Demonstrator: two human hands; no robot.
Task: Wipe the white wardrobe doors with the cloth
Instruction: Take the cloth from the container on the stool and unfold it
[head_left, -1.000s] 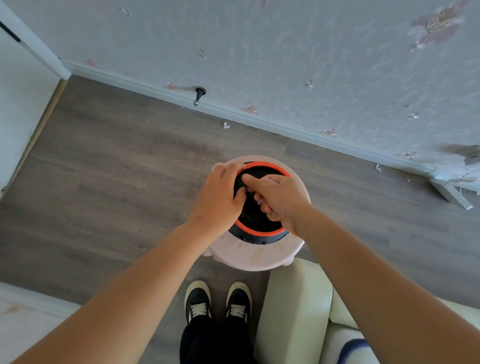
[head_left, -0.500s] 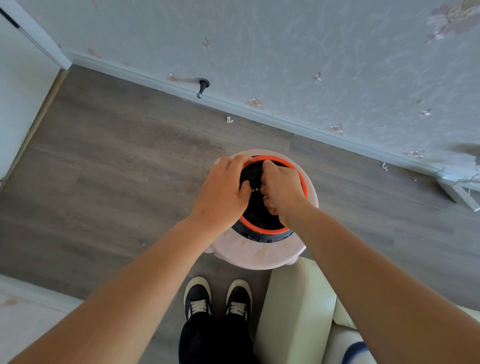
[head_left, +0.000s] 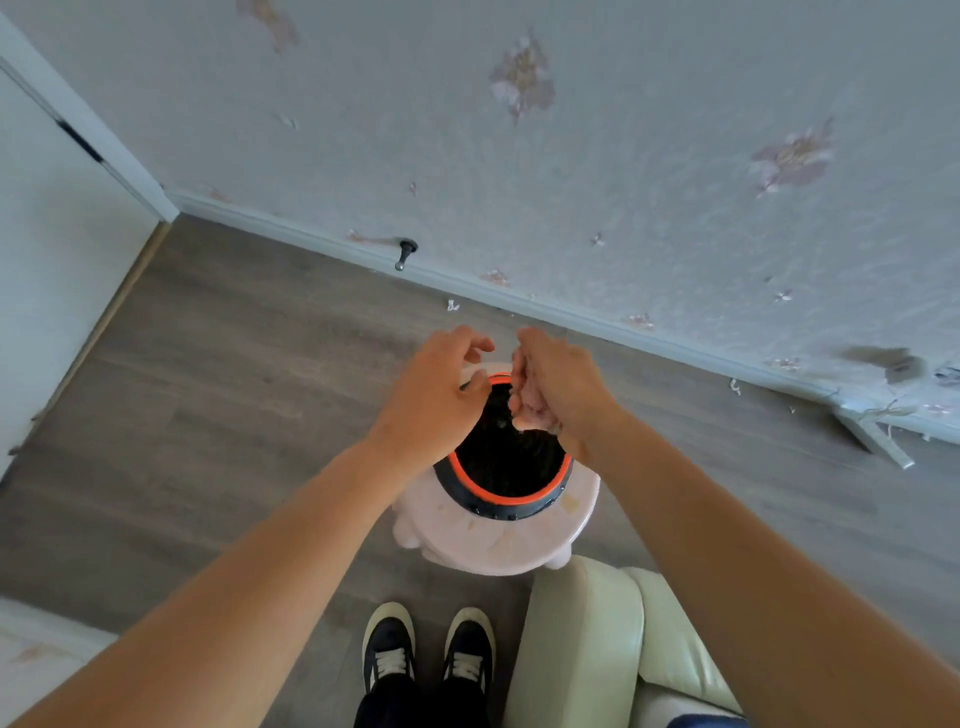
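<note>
Black plastic with an orange rim: a bucket (head_left: 511, 512), set on a pale pink round stool (head_left: 493, 551) on grey wood-look floor (head_left: 234, 389). Inside of the bucket too dark to read.

Above its mouth, two bare hands, close together but apart. Left hand (head_left: 434, 400) over the left side of the rim, fingers loosely bent, thumb angled down toward the orange edge, nothing seen in its grasp. Right hand (head_left: 563, 389) clenched, fingers curled tight round a small pale pinkish wad, apparently the cloth (head_left: 530, 415), bunched in the fist right over the bucket's opening, with only a little of it peeking out below the fingers.

At the far left edge, a white panel (head_left: 52, 260) with a dark mark along its frame, well apart from both hands. Wardrobe door or room door: cannot tell.

Behind the stool, pale blue flowered wall (head_left: 623, 182) with a skirting board (head_left: 311, 236) and a dark door stop (head_left: 405, 252) jutting from it. Small white scraps (head_left: 453, 305) on the floor near the skirting. Below the stool, black shoes (head_left: 388, 644) with white laces and toes. Just beside them on the right, a pale green armchair (head_left: 582, 649), its arm close to the stool.
</note>
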